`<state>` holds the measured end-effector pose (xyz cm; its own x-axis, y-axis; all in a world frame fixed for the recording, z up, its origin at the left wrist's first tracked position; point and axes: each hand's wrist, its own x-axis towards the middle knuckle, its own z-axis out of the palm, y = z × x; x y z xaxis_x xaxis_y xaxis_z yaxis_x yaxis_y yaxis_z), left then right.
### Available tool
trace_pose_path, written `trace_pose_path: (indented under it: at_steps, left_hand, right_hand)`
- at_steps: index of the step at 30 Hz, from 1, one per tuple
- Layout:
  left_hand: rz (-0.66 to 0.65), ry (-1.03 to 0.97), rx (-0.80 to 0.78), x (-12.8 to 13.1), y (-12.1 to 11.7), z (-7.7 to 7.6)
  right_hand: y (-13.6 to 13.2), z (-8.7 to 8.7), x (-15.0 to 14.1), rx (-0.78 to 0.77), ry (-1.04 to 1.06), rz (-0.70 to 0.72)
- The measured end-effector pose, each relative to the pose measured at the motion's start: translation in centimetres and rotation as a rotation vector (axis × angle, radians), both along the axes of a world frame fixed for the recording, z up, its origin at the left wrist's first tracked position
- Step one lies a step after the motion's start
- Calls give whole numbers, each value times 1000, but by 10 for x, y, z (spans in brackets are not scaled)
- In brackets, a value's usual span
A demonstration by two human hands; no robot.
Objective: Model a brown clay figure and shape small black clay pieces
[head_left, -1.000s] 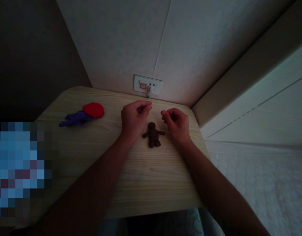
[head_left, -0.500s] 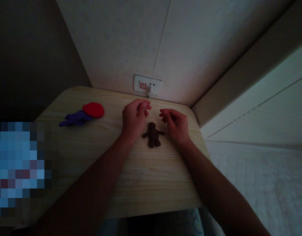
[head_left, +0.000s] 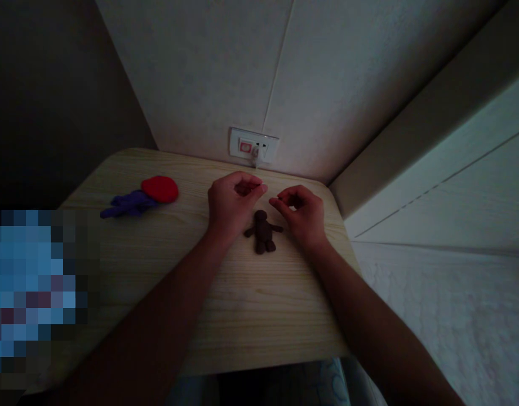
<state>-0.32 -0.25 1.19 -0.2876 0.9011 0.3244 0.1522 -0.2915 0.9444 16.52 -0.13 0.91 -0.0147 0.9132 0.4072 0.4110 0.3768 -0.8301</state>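
Lying between left hand [head_left: 228,204] and right hand [head_left: 306,214]: brown figure [head_left: 264,230].

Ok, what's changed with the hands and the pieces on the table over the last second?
The left hand has extended its thumb rightward and the right hand its thumb leftward, narrowing the gap between them. I can't tell whether anything small was gripped or let go. The brown figure, red piece and purple piece stayed put.

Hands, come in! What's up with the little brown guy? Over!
Left hand, right hand: curled, grip unclear. Brown figure: lying between them on table. Nothing covering it.
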Motion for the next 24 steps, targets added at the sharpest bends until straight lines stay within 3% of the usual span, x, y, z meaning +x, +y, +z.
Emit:
trace_pose_path:
  at_steps: [8, 18, 24]
  left_hand:
    - [3, 14, 1, 0, -3, 4]
    - [-2, 28, -10, -3, 2, -3]
    - [29, 27, 1, -2, 2, -6]
  right_hand:
    - [-5, 6, -3, -154, 98, -5]
    - [4, -8, 1, -54, 116, 42]
    - [1, -3, 1, -50, 63, 1]
